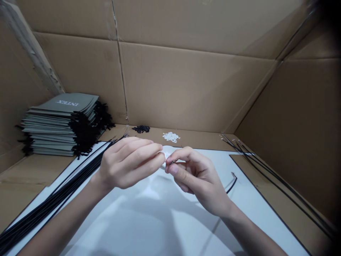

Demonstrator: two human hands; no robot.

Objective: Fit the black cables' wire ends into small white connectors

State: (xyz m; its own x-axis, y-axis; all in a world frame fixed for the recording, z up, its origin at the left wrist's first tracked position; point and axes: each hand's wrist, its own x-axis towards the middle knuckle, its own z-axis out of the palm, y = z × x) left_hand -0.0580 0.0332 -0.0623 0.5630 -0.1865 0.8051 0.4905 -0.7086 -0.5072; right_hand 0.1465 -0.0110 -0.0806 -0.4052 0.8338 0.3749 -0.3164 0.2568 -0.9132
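Note:
My left hand (128,161) and my right hand (195,177) meet above a white sheet (149,217) on the work surface. The left fingers are closed on a small white piece (167,152). Thumb and forefinger of the right hand pinch the metal-tipped end of a thin black cord (231,183), which curves away to the right behind the hand. The cord tip sits right against the white piece.
A bundle of long black cords (53,202) lies along the left. A few more black cords (269,177) lie at the right. A stack of grey bags marked INTEX (61,124) stands back left. Small piles of black pieces (141,128) and white pieces (171,136) lie by the cardboard wall (186,81).

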